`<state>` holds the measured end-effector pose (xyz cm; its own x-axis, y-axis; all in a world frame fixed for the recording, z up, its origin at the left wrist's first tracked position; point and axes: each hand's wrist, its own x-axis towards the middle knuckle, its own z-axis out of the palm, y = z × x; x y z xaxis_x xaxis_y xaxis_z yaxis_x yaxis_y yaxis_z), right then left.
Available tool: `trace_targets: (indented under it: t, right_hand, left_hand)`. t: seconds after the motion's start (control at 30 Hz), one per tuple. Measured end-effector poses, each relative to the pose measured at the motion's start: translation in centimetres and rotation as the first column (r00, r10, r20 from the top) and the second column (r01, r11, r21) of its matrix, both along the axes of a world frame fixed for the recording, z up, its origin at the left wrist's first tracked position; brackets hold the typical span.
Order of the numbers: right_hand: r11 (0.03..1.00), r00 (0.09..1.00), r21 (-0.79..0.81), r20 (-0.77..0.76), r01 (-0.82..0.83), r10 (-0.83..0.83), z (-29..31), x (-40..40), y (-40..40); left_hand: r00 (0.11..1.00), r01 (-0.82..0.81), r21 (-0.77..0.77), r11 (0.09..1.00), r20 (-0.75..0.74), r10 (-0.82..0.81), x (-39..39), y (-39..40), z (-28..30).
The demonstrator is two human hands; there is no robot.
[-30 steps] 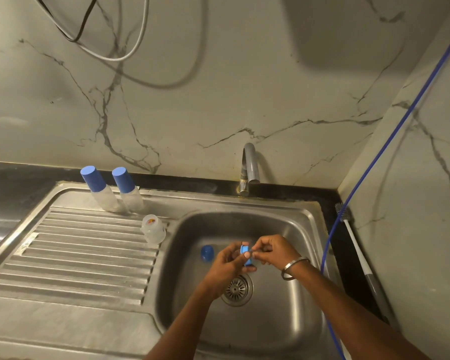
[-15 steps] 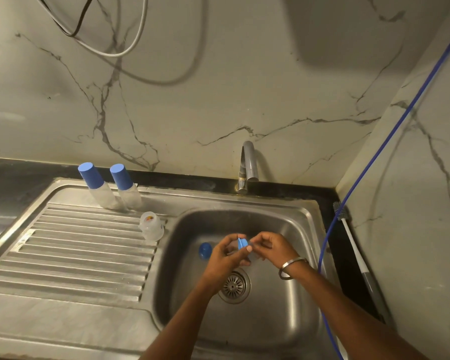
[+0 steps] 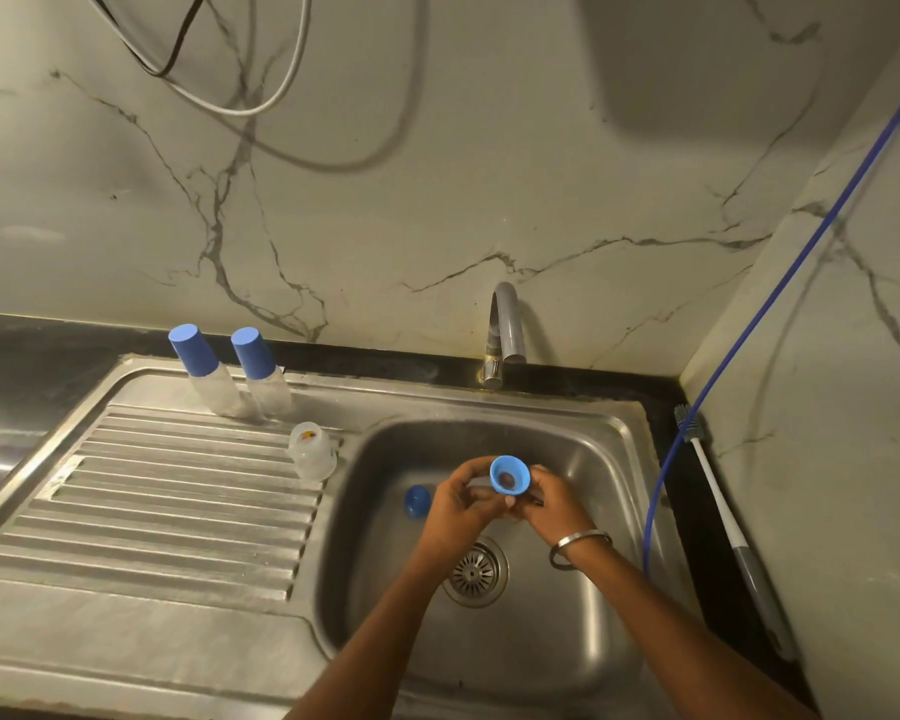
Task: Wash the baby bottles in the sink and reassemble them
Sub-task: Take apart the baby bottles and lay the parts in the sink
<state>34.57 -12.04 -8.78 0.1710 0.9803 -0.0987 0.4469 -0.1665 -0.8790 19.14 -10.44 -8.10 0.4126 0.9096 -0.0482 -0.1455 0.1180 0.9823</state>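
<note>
Over the steel sink basin [image 3: 583, 646], my left hand [image 3: 463, 504] and my right hand [image 3: 552, 501] together hold a small blue collar ring [image 3: 509, 475], its open side turned up toward me. A clear part seems pinched below it between my fingers, mostly hidden. A blue cap [image 3: 417, 501] lies on the basin floor to the left of my hands. Two capped baby bottles [image 3: 204, 371] [image 3: 261, 368] stand at the back of the drainboard. A clear bottle body [image 3: 311, 450] sits upside down near the basin's left rim.
The tap [image 3: 505, 330] rises behind the basin, with no water visible. The drain strainer [image 3: 475, 571] lies below my hands. A bottle brush [image 3: 718, 506] rests on the black counter at right, beside a blue cable [image 3: 661, 475]. The ribbed drainboard [image 3: 167, 506] stretches left.
Both hands have lifted slightly and turned the blue ring so its open side faces up. The cap in the basin and the bottles have stayed put.
</note>
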Motion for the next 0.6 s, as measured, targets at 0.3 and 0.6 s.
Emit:
trace_targets:
  t: [0.3,0.6]
  right_hand:
    - [0.996,0.996,-0.005,-0.004,-0.089,0.089,1.4,0.0,0.4]
    - [0.993,0.987,0.12,0.161,-0.007,-0.012,1.7,-0.8,0.7]
  left_hand:
    - [0.999,-0.021,0.066,0.998,-0.039,0.023,-0.9,0.2,-0.9]
    - [0.999,-0.028,-0.077,0.997,0.03,0.03,-0.5,0.2,-0.7]
